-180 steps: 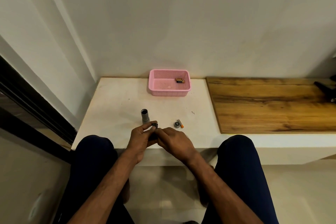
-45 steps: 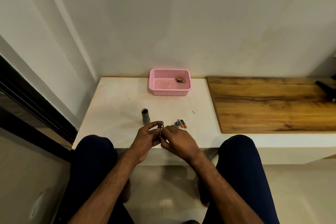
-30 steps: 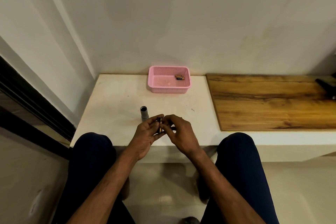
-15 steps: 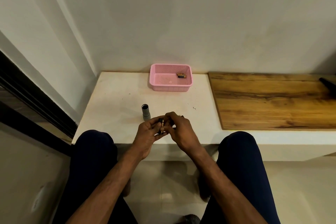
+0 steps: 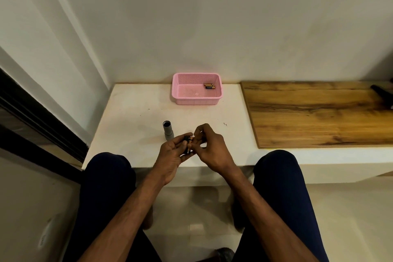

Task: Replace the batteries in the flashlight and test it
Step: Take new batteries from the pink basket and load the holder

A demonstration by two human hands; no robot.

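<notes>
My left hand (image 5: 172, 154) grips a small black battery holder (image 5: 186, 144) over the front of the white table (image 5: 136, 125). My right hand (image 5: 209, 148) pinches a small copper-tipped battery (image 5: 191, 138) at the holder's top end. The grey flashlight body (image 5: 168, 130) stands upright with its open end up, just left of and behind my hands. A pink basket (image 5: 196, 100) at the back holds a few black and copper batteries (image 5: 209, 86). My right hand hides the cap and old batteries that lay on the table.
A wooden board (image 5: 319, 112) covers the surface to the right, with a dark object (image 5: 382, 95) at its far right edge. A wall rises right behind the table. My knees sit against the front edge on both sides.
My hands have lifted slightly toward the back of the table and my right hand has moved over the spot where the cap and loose batteries lay. The flashlight body and basket have not moved.
</notes>
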